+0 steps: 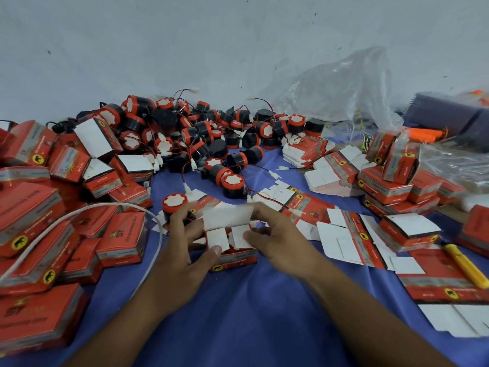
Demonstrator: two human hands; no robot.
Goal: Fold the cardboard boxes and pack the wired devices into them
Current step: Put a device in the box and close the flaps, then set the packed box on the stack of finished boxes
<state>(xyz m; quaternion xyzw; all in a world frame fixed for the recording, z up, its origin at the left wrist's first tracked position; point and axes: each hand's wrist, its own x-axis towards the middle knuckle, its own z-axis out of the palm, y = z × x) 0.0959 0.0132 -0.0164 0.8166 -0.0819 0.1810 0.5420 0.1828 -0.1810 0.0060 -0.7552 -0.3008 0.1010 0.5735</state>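
Note:
A small red cardboard box (232,256) stands on the blue cloth in the middle, its white top flaps up and partly folded. My left hand (185,242) grips its left side, thumb on the left inner flap. My right hand (277,234) holds the right side, thumb on the right inner flap and fingers at the raised lid flap. A loose black-and-red round wired device (174,205) sits just behind my left hand. A big heap of the same wired devices (211,139) lies further back against the wall.
Folded red boxes (53,221) are piled at the left, with a white cable (87,207) looping over them. Flat unfolded boxes (354,239) and more folded ones (397,178) lie at the right, beside a yellow cutter (463,266). A clear plastic bag (344,88) stands at the back.

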